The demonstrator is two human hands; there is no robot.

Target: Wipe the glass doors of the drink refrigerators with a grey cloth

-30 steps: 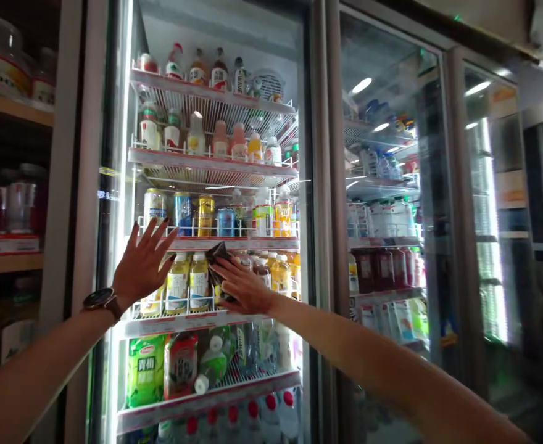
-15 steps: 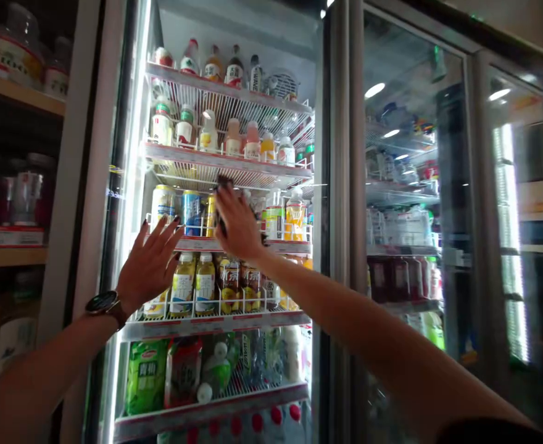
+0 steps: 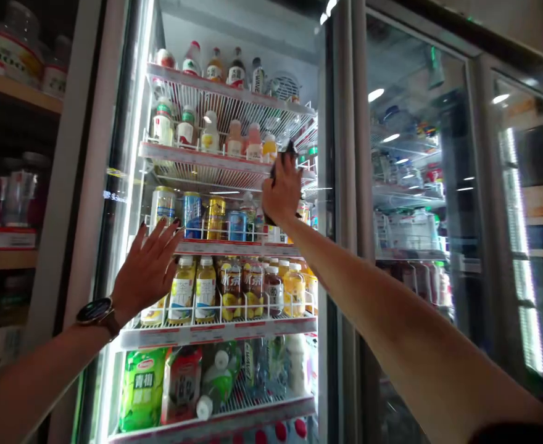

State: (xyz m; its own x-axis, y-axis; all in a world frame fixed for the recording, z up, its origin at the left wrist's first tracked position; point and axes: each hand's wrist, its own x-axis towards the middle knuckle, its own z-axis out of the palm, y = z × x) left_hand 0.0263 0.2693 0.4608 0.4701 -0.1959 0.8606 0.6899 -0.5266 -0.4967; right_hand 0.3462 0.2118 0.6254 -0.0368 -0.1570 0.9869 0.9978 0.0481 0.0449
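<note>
My right hand [image 3: 281, 194] is raised at the upper right of the glass fridge door [image 3: 234, 123], shut on a dark crumpled cloth [image 3: 290, 148], most of which it hides. The cloth seems to press against the glass, though I cannot be sure. My left hand [image 3: 146, 271] rests lower on the same door, its fingers spread and nothing in them. A wristwatch [image 3: 96, 312] sits on my left wrist. Behind the glass, bottled drinks [image 3: 182, 291] and cans [image 3: 191, 214] stand on white wire shelves.
A wooden shelf [image 3: 12, 86] with large jars stands to the left of the fridge. More glass fridge doors [image 3: 414, 154] line up to the right. Green drink packets [image 3: 142, 388] lie on a low shelf inside.
My right hand has moved up and to the right across the door, carrying the dark cloth. My left hand has stayed nearly in place, and the view has shifted slightly.
</note>
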